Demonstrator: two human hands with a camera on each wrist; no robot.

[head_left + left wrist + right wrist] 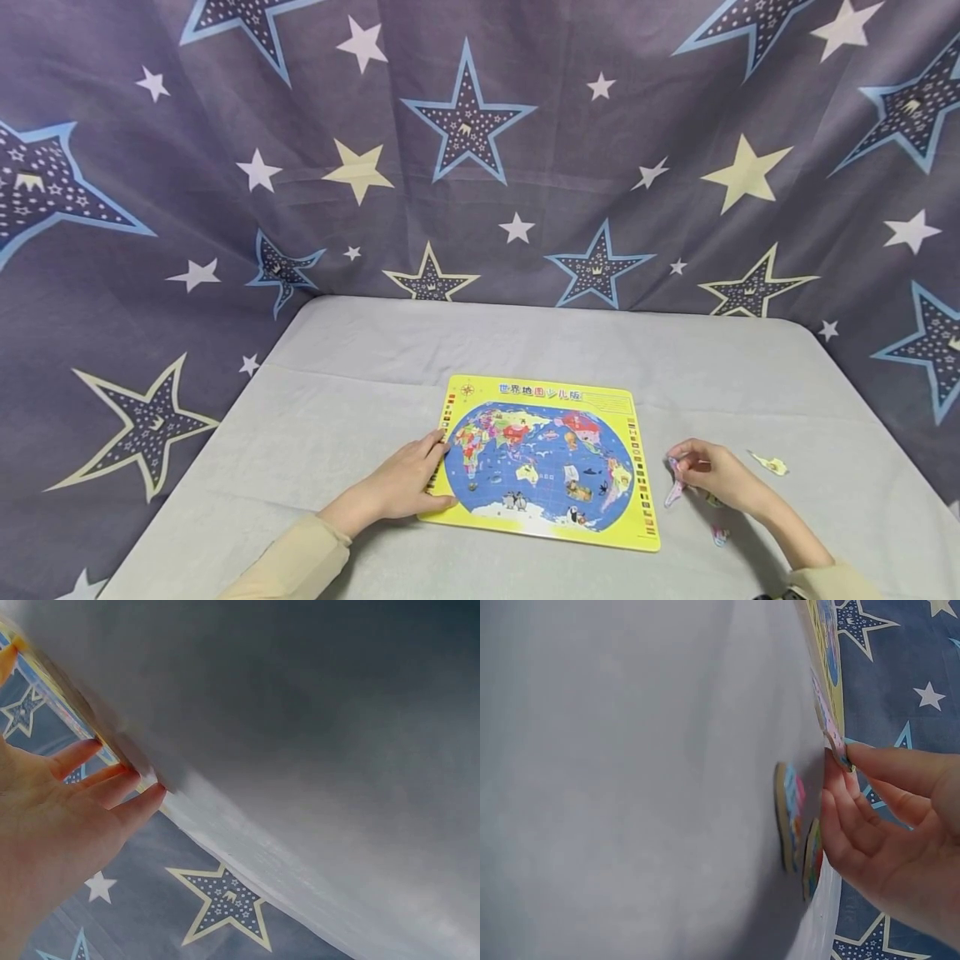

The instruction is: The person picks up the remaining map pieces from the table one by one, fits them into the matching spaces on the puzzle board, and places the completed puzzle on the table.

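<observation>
A world map puzzle board point(551, 536) with a yellow border and blue oceans lies flat on the table. My left hand point(408, 479) rests along its left edge, fingers extended and thumb near the front corner; in the left wrist view those fingertips point(154, 791) touch the edge. To the right of the board, my right hand point(720, 475) pinches a slim pink puzzle piece point(673, 492) between thumb and fingers. The right wrist view shows this piece point(826, 712) from its side, tilted. Two loose puzzle pieces point(789, 814) lie on the cloth close to that hand.
A pale yellow puzzle piece point(772, 462) lies right of the right hand, and a small colourful one point(720, 535) nearer the front. Light grey cloth point(360, 350) covers the table. Behind and beside it hangs a dark curtain point(555, 183) with stars.
</observation>
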